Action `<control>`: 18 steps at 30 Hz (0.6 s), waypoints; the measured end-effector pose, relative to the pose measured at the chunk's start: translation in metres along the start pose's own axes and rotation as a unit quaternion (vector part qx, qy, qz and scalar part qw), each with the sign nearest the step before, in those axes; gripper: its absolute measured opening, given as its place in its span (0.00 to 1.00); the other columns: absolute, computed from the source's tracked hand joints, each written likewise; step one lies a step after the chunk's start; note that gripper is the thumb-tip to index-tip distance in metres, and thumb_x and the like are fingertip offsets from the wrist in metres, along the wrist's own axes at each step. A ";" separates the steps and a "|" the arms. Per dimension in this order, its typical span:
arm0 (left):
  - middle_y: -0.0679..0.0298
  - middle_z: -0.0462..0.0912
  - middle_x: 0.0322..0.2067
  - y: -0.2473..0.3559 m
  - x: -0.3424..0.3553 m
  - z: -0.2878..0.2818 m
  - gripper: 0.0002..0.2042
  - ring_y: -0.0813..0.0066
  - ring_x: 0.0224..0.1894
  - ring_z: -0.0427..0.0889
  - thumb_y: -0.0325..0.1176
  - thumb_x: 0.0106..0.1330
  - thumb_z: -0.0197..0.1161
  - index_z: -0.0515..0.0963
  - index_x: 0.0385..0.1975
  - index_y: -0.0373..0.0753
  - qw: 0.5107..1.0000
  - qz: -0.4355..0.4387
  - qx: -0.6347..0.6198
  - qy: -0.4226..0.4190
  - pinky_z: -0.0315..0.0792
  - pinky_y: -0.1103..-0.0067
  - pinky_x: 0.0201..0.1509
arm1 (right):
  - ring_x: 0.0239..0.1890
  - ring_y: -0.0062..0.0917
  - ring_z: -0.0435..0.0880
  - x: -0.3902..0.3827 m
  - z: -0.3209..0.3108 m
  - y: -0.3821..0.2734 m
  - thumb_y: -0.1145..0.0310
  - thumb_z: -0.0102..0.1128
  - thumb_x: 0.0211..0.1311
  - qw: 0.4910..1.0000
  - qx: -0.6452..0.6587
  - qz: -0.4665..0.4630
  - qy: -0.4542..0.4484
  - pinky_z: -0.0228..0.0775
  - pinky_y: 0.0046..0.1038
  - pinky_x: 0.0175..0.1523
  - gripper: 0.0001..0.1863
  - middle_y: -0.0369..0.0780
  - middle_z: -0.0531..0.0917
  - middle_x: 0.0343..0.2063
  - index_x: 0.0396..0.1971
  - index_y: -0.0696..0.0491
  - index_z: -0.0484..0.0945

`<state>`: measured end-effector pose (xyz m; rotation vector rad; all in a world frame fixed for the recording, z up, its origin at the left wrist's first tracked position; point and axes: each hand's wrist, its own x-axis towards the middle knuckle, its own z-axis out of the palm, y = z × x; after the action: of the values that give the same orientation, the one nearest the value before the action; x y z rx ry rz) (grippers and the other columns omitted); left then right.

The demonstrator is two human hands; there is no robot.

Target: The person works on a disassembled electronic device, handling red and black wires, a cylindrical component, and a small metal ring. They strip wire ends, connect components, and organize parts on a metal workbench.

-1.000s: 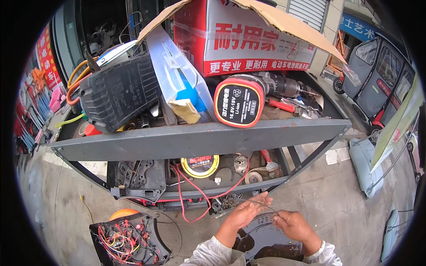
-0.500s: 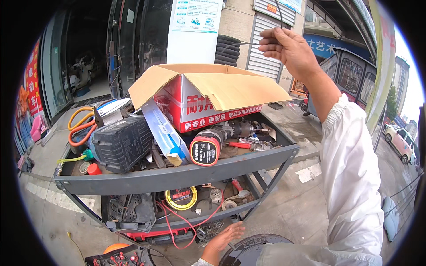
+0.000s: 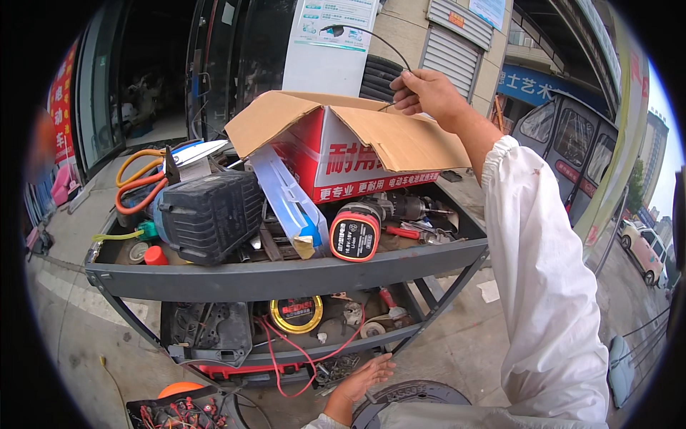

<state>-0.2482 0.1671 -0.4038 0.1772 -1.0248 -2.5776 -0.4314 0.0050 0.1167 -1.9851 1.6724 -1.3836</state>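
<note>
The black cable [image 3: 389, 45] at twelve o'clock now shows its thicker end [image 3: 334, 31], so that end hangs loose; the right hand [image 3: 429, 95] pinches it near the carton [image 3: 400, 136]. At six, the left hand [image 3: 361, 381] looks open.

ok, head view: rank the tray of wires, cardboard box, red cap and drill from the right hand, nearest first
From the right hand:
1. cardboard box: just below it, a little left
2. drill: top shelf, in front of the box
3. red cap: top shelf, far left
4. tray of wires: bottom left, below the shelves
</note>
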 end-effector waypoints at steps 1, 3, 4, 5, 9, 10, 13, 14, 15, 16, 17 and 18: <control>0.62 0.69 0.57 -0.003 0.003 -0.001 0.27 0.74 0.56 0.70 0.47 0.73 0.45 0.56 0.67 0.38 1.000 -0.002 -0.003 -0.003 0.63 0.77 0.59 | 0.31 0.20 0.80 -0.001 -0.001 0.002 0.59 0.40 0.74 1.000 0.012 0.007 0.001 0.75 0.23 0.39 0.19 0.39 0.80 0.30 0.41 0.59 0.76; 0.62 0.70 0.57 -0.004 0.005 -0.001 0.27 0.74 0.56 0.70 0.47 0.73 0.45 0.56 0.67 0.38 1.000 0.001 -0.004 -0.003 0.64 0.77 0.59 | 0.32 0.21 0.80 -0.003 -0.004 0.003 0.60 0.39 0.74 0.999 0.038 0.009 -0.002 0.75 0.23 0.39 0.19 0.39 0.80 0.31 0.41 0.59 0.76; 0.62 0.69 0.57 -0.004 0.006 -0.001 0.27 0.74 0.56 0.70 0.47 0.73 0.45 0.56 0.66 0.38 1.000 0.002 -0.002 -0.003 0.64 0.77 0.59 | 0.32 0.20 0.80 -0.004 -0.005 0.005 0.60 0.39 0.74 0.999 0.049 0.009 -0.006 0.75 0.23 0.39 0.19 0.39 0.80 0.31 0.42 0.59 0.76; 0.62 0.69 0.57 -0.004 0.006 0.000 0.27 0.74 0.56 0.70 0.47 0.73 0.45 0.56 0.66 0.38 1.000 0.002 -0.001 -0.005 0.64 0.77 0.59 | 0.32 0.20 0.81 -0.006 -0.006 0.005 0.60 0.38 0.74 0.998 0.057 0.010 -0.009 0.75 0.23 0.39 0.19 0.39 0.80 0.31 0.42 0.59 0.75; 0.62 0.69 0.57 -0.006 0.007 0.002 0.28 0.74 0.55 0.70 0.48 0.73 0.44 0.56 0.67 0.38 1.000 0.010 0.016 -0.013 0.64 0.77 0.59 | 0.30 0.21 0.80 -0.014 -0.007 0.010 0.60 0.39 0.74 0.997 0.081 0.007 -0.011 0.75 0.22 0.39 0.21 0.41 0.79 0.31 0.42 0.63 0.75; 0.62 0.70 0.57 -0.007 0.007 0.003 0.28 0.74 0.55 0.70 0.48 0.73 0.44 0.56 0.67 0.38 1.000 0.008 0.016 -0.013 0.64 0.77 0.59 | 0.30 0.21 0.80 -0.014 -0.008 0.012 0.60 0.39 0.74 0.996 0.088 0.009 -0.010 0.75 0.21 0.39 0.21 0.40 0.80 0.31 0.42 0.62 0.75; 0.62 0.70 0.57 -0.004 0.004 0.003 0.28 0.74 0.56 0.70 0.49 0.72 0.44 0.56 0.67 0.38 1.000 0.010 0.022 -0.006 0.63 0.77 0.59 | 0.31 0.21 0.80 -0.014 -0.008 0.017 0.59 0.40 0.73 0.998 0.060 0.003 -0.006 0.73 0.21 0.40 0.20 0.39 0.80 0.32 0.43 0.61 0.75; 0.62 0.70 0.57 -0.001 0.005 0.006 0.28 0.74 0.56 0.70 0.49 0.72 0.44 0.56 0.66 0.38 1.000 0.010 0.026 -0.005 0.63 0.77 0.59 | 0.31 0.21 0.80 -0.014 -0.013 0.017 0.59 0.40 0.73 0.999 0.041 0.001 -0.001 0.73 0.21 0.40 0.20 0.39 0.80 0.32 0.44 0.60 0.75; 0.62 0.70 0.56 0.000 0.000 0.009 0.29 0.74 0.56 0.70 0.50 0.72 0.44 0.57 0.66 0.38 1.000 0.004 0.025 0.004 0.63 0.78 0.59 | 0.38 0.21 0.80 -0.017 -0.015 0.018 0.54 0.44 0.71 0.998 -0.046 0.009 -0.030 0.71 0.23 0.46 0.22 0.38 0.79 0.37 0.50 0.57 0.74; 0.63 0.70 0.56 0.008 -0.001 0.011 0.30 0.74 0.56 0.70 0.51 0.71 0.45 0.57 0.66 0.38 0.999 0.004 0.037 0.019 0.63 0.78 0.59 | 0.46 0.27 0.78 -0.015 -0.013 0.020 0.48 0.49 0.67 0.979 -0.203 -0.005 0.003 0.68 0.28 0.54 0.29 0.43 0.79 0.45 0.58 0.56 0.70; 0.63 0.70 0.56 0.013 -0.005 0.010 0.30 0.75 0.55 0.70 0.51 0.71 0.46 0.57 0.66 0.38 0.998 0.016 0.046 0.027 0.63 0.78 0.59 | 0.53 0.32 0.75 -0.012 -0.011 0.027 0.44 0.53 0.62 0.956 -0.288 -0.047 -0.023 0.63 0.30 0.60 0.36 0.47 0.76 0.54 0.62 0.55 0.66; 0.64 0.71 0.55 0.009 -0.001 0.006 0.30 0.76 0.54 0.70 0.51 0.71 0.46 0.58 0.66 0.38 0.999 0.020 0.042 0.023 0.63 0.77 0.59 | 0.61 0.35 0.71 -0.023 -0.009 0.015 0.43 0.54 0.60 0.956 -0.287 -0.025 -0.054 0.57 0.32 0.65 0.38 0.49 0.71 0.59 0.63 0.54 0.64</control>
<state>-0.2459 0.1655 -0.3932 0.2340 -1.1084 -2.4852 -0.4468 0.0233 0.0997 -2.3486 2.1602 -0.8332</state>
